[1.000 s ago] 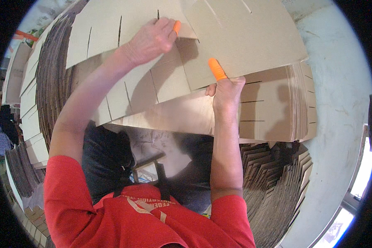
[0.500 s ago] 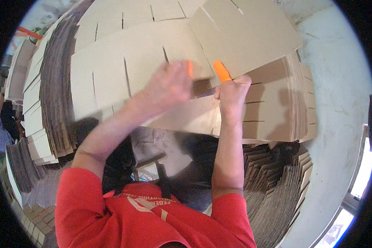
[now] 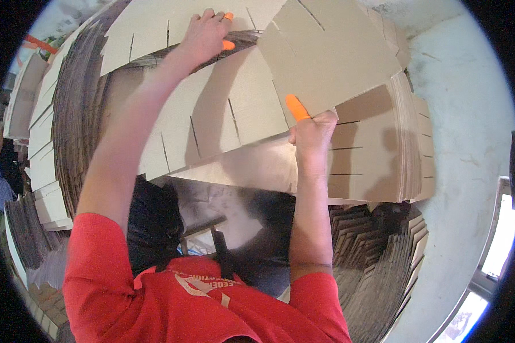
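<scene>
My right hand (image 3: 313, 132) grips the near edge of a slotted cardboard sheet (image 3: 337, 57), its thumb in an orange finger cover lying on top. Its other fingers are mostly hidden under the sheet. A second slotted cardboard sheet (image 3: 212, 114) slants to the left, with one end at my right hand. My left hand (image 3: 207, 35) lies over the near edge of a far slotted cardboard sheet (image 3: 149, 35). Thumb and fingers are apart there, two of them with orange covers, and nothing shows lifted between them.
Beside my right forearm lies a stack of slotted cardboard (image 3: 372, 148). A tall cardboard stack (image 3: 74, 114) curves along the left. More cardboard pieces (image 3: 372, 257) stand below right, near a pale wall (image 3: 463, 143). Part of another person (image 3: 3, 183) shows at far left.
My left hand has moved away and up from beside my right hand to the far sheet. The slanting sheet has swung nearer to me. My right hand keeps its grip, shifted slightly left.
</scene>
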Demonstrator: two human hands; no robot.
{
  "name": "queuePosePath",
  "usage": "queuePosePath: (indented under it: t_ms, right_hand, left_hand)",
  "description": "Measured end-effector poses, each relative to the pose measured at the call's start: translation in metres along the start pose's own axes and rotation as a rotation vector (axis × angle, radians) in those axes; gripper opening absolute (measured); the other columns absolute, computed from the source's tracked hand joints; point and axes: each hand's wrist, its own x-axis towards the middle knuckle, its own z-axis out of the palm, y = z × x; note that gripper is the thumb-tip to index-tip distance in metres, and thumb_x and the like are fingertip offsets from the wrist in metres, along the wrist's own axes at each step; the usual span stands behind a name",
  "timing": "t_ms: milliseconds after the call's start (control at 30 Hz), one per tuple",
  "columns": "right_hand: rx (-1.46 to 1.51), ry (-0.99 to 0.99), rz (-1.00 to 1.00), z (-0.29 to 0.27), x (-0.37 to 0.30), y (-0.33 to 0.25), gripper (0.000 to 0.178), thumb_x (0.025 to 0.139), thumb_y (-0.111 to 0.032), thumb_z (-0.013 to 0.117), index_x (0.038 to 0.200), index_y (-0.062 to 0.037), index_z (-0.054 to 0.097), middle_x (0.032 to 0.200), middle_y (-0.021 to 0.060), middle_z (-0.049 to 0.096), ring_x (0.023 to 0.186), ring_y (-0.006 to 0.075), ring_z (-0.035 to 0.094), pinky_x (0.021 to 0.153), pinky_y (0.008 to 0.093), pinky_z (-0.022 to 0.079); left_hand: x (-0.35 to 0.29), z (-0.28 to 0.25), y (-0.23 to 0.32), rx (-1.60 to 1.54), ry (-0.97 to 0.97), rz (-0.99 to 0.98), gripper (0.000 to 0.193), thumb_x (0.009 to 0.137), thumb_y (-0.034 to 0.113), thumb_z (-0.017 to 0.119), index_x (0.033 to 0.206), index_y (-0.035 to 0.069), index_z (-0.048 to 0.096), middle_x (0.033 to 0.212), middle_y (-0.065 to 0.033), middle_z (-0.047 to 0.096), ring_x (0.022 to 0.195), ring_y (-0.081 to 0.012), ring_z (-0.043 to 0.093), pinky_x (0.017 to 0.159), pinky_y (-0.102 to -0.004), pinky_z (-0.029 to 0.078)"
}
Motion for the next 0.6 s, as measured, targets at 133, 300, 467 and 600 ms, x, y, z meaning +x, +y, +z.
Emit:
queuePosePath:
  t_ms: [133,300,467,600]
  right_hand:
    - [-0.027,-0.007,0.091,0.002,0.000,-0.002,0.010,0.073,0.005,0.063,0.082,0.0071,0.065,0.068,0.0080,0.063,0.052,0.0104,0.049,0.044,0.0292,0.038]
    - [-0.051,0.021,-0.047,0.007,-0.003,0.001,0.035,0.067,0.019,0.035,0.081,0.0072,0.064,0.063,0.0109,0.060,0.034,0.0111,0.043,0.029,0.0277,0.030]
    - [0.057,0.049,-0.002,0.007,0.006,0.008,0.027,0.067,0.019,0.036,0.071,0.0074,0.060,0.057,0.0138,0.060,0.032,0.0118,0.043,0.028,0.0276,0.032]
    - [-0.002,0.028,0.061,-0.002,0.002,-0.004,0.025,0.066,0.018,0.036,0.070,0.0084,0.059,0.052,0.0139,0.057,0.031,0.0119,0.043,0.028,0.0275,0.032]
  left_hand:
    - [0.017,0.021,-0.045,-0.245,-0.008,0.268,0.041,0.083,0.011,0.064,0.122,0.005,0.055,0.105,-0.0135,0.063,0.102,-0.0302,0.059,0.089,-0.0394,0.050]
    - [0.027,0.005,-0.042,-0.072,0.119,0.333,0.039,0.084,0.008,0.058,0.123,0.004,0.053,0.104,-0.0129,0.060,0.100,-0.0297,0.059,0.087,-0.0373,0.051]
    - [0.005,-0.010,-0.024,0.038,0.249,0.491,0.043,0.082,0.011,0.058,0.123,0.000,0.051,0.110,-0.0136,0.057,0.102,-0.0291,0.058,0.089,-0.0385,0.050]
    - [0.003,-0.013,-0.025,0.073,0.338,0.451,0.040,0.080,0.014,0.059,0.117,-0.001,0.056,0.112,-0.0138,0.057,0.103,-0.0281,0.057,0.092,-0.0388,0.049]
